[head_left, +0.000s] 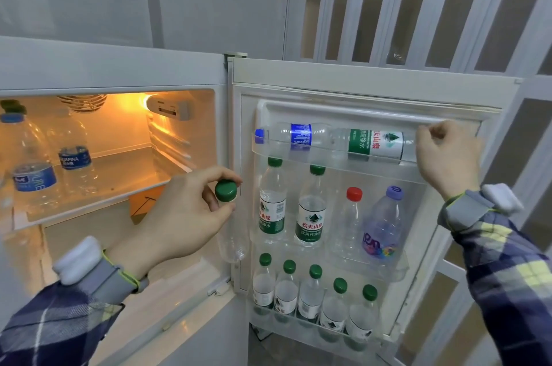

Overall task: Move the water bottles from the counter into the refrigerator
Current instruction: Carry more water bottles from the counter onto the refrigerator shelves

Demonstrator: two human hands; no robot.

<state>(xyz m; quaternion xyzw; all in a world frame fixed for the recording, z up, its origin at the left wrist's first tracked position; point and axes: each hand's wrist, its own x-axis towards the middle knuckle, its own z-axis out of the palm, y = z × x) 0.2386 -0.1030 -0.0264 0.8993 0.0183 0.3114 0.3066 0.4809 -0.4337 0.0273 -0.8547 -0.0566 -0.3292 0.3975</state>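
Note:
My left hand (pixel 185 213) grips the neck of a clear water bottle (pixel 232 241) with a green cap, holding it upright just left of the open refrigerator door (pixel 370 79). My right hand (pixel 445 153) is curled on the end of a green-labelled bottle (pixel 375 144) lying on its side in the top door shelf, beside a blue-capped bottle (pixel 294 134). The middle door shelf holds two green-capped bottles (pixel 310 213), a red-capped one (pixel 352 216) and a purple one (pixel 382 225). Several small green-capped bottles (pixel 310 294) fill the bottom door shelf.
Inside the lit refrigerator, blue-labelled bottles (pixel 74 153) stand on the glass shelf (pixel 143 177) at the left, with bare shelf to their right. A white slatted partition (pixel 418 7) rises behind the door. The counter is out of view.

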